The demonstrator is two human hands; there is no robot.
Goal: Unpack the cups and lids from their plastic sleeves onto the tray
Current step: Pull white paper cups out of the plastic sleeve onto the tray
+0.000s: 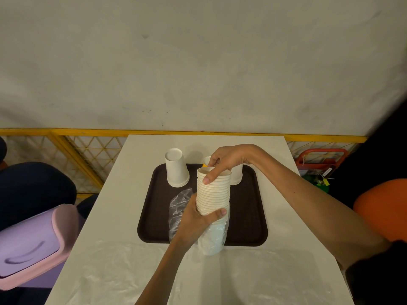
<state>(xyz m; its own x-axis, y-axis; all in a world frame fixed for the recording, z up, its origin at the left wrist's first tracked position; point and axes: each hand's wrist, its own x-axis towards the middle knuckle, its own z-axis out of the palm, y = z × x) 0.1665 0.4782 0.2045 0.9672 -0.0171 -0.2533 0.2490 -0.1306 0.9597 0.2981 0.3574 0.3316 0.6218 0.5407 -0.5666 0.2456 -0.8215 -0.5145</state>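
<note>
Back left on the tray (pixel 248 216), one upturned cup (pixel 177 168). Gripping the stack of cups (pixel 213 190) low down with the left hand (pixel 198 221), plastic sleeve (pixel 179 208) bunched around the bottom, stack upright over the tray's near edge. Pinching the top rim with the right hand (pixel 226 161), thumb outside.

No words, brands or numbers to read anywhere in this shot. The stack of paper cups (pixel 213 190) is plain white, and so is the upturned cup (pixel 176 167) on the tray (pixel 248 208). Off at the right, a small yellow tag (pixel 325 182) hangs on a green thing (pixel 315 184). It is perhaps printed, but too small and blurred to tell.
</note>
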